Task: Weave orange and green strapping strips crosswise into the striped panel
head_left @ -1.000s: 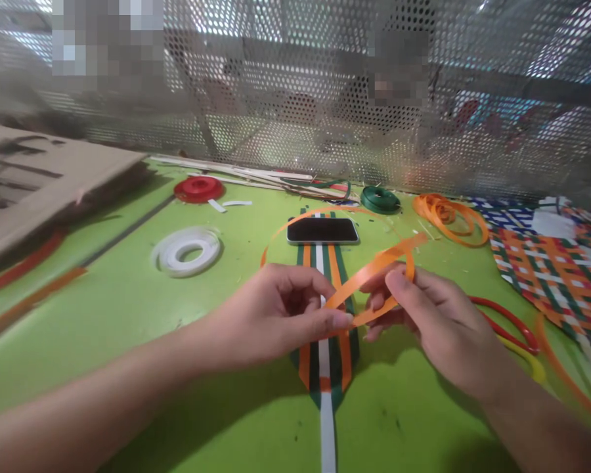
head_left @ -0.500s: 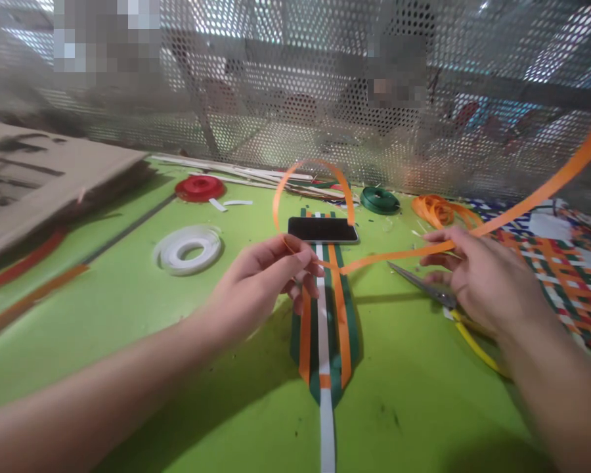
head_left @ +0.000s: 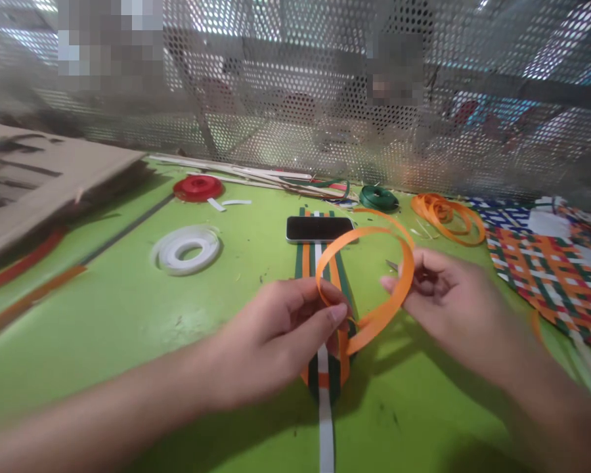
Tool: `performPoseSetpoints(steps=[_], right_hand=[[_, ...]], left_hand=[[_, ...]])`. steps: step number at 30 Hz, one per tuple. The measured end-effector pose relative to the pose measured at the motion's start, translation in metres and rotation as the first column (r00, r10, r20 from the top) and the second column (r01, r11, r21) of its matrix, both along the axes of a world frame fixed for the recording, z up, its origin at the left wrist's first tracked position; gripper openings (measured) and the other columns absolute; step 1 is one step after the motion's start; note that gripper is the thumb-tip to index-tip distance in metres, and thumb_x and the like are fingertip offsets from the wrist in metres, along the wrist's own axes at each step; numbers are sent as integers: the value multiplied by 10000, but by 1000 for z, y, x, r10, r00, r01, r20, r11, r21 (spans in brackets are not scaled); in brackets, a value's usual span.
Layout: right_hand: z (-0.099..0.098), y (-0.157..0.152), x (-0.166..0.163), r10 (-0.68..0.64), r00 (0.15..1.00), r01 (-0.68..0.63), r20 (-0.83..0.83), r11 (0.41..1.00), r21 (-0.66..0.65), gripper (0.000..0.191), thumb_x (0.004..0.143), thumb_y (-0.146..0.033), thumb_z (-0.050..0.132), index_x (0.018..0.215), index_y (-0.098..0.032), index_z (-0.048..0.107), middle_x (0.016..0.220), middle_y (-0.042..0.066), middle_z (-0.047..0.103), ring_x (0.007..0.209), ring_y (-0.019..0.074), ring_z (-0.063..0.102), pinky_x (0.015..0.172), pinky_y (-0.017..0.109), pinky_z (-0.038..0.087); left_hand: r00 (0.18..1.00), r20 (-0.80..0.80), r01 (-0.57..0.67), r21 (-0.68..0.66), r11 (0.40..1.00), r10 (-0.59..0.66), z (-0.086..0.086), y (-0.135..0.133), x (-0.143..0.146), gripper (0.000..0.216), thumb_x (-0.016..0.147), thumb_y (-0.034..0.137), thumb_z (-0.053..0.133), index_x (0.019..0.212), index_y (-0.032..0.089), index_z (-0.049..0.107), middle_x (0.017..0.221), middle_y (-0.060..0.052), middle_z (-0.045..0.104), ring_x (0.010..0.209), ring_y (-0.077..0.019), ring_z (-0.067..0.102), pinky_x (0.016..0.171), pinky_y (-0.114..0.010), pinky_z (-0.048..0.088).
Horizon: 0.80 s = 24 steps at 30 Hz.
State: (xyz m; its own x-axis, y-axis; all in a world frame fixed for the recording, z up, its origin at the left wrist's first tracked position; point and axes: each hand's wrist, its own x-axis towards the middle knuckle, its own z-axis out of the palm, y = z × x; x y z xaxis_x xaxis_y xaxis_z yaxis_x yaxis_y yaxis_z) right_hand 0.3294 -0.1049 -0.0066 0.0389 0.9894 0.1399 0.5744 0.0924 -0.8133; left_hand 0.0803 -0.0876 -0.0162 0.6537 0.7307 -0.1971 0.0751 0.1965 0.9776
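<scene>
My left hand (head_left: 300, 328) pinches an orange strip (head_left: 404, 263) between thumb and fingers. The strip curls up into a loop over the woven piece. At the loop's right side my right hand (head_left: 448, 302) has its fingers bent around the band; the exact grip is partly hidden. Beneath lies a flat piece of green, orange and white strips (head_left: 324, 358), with a long white tail (head_left: 326, 427) running toward me. A phone (head_left: 315, 228) rests across its far end. Only the tip of the scissors (head_left: 391, 265) shows beside my right hand.
Rolls of white (head_left: 190, 249), red (head_left: 198, 188) and green strip (head_left: 378, 197) lie on the green table (head_left: 128, 315). An orange coil (head_left: 446, 217) and colourful woven work (head_left: 546, 263) sit at right. Cardboard (head_left: 54, 171) is at left; a perforated metal screen (head_left: 285, 92) stands behind.
Both hands have come lower and nearer me. My right hand has moved slightly left and down. The orange strip, stretched out to the right before, now curls in a loop between the hands.
</scene>
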Motion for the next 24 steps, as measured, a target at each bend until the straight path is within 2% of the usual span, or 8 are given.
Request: performPoseSetpoints(steps=[3, 7, 11, 14, 16, 19, 22, 24], right_hand=[[3, -14, -21, 23, 952, 1, -305, 997, 78, 200, 929, -354, 798, 1049, -309, 644, 866, -2, 656, 619, 169, 683, 432, 247, 507], [1, -27, -33, 167, 879, -69, -447, 972, 227, 55, 1059, -299, 657, 1085, -338, 683, 1080, 44, 699, 1028, 236, 764, 743, 322, 682], [-9, -28, -38, 280, 894, -188, -350, 943, 274, 354, 1021, -254, 716, 1334, -408, 662, 1471, 44, 626, 1398, 279, 611, 1130, 440, 578], [-12, -29, -40, 281, 925, -192, -255, 926, 324, 495, 1006, -277, 740, 1453, -441, 608, 1663, 5, 479, 1541, 322, 474, 1268, 533, 445], [-10, -32, -38, 318, 929, -250, -187, 916, 313, 479, 1040, -319, 690, 1488, -459, 593, 1681, -19, 485, 1575, 327, 433, 1299, 558, 393], [-3, -36, -34, 322, 946, -290, -38, 892, 348, 360, 1065, -369, 643, 1411, -471, 661, 1606, -36, 594, 1518, 324, 517, 1282, 557, 415], [4, -38, -34, 241, 970, -235, 45, 863, 448, 200, 1075, -391, 618, 1205, -450, 759, 1405, -21, 738, 1388, 328, 636, 1264, 587, 424], [9, -39, -35, 175, 985, -156, 7, 856, 494, 213, 1094, -358, 572, 1117, -434, 770, 1205, 7, 799, 1305, 328, 684, 1226, 601, 455]], left_hand=[[999, -38, -28, -4, 1000, 28, -2, 0, 2, 330, 1053, 484, 643, 995, 160, 671, 806, -28, 694, 694, -131, 649, 601, -204, 522], [997, -51, -60, 47, 997, 63, -2, 3, 2, 329, 1042, 479, 655, 989, 154, 663, 761, -17, 673, 626, -114, 581, 558, -205, 479], [997, -19, 77, -14, 997, -77, 2, 0, 2, 362, 1045, 510, 632, 957, 158, 636, 842, -40, 669, 732, -146, 601, 673, -251, 520], [986, 9, 169, -49, 984, -169, 5, -6, 2, 391, 1024, 544, 648, 921, 166, 631, 827, -33, 646, 761, -158, 587, 708, -266, 504], [976, -6, 219, -32, 975, -220, 6, -8, 1, 391, 1033, 538, 627, 894, 173, 628, 811, -30, 640, 751, -159, 570, 692, -267, 486], [958, -52, 284, 16, 959, -283, 5, -8, 0, 325, 1055, 475, 595, 918, 184, 644, 832, -29, 642, 725, -156, 547, 638, -260, 452], [933, -130, 349, 88, 933, -336, 3, -7, 0, 260, 1050, 421, 601, 968, 186, 680, 819, -20, 622, 695, -148, 533, 592, -251, 425], [930, -162, 350, 116, 930, -330, 1, -7, 1, 240, 1040, 417, 615, 1021, 187, 680, 799, -8, 603, 666, -138, 516, 560, -244, 406]])
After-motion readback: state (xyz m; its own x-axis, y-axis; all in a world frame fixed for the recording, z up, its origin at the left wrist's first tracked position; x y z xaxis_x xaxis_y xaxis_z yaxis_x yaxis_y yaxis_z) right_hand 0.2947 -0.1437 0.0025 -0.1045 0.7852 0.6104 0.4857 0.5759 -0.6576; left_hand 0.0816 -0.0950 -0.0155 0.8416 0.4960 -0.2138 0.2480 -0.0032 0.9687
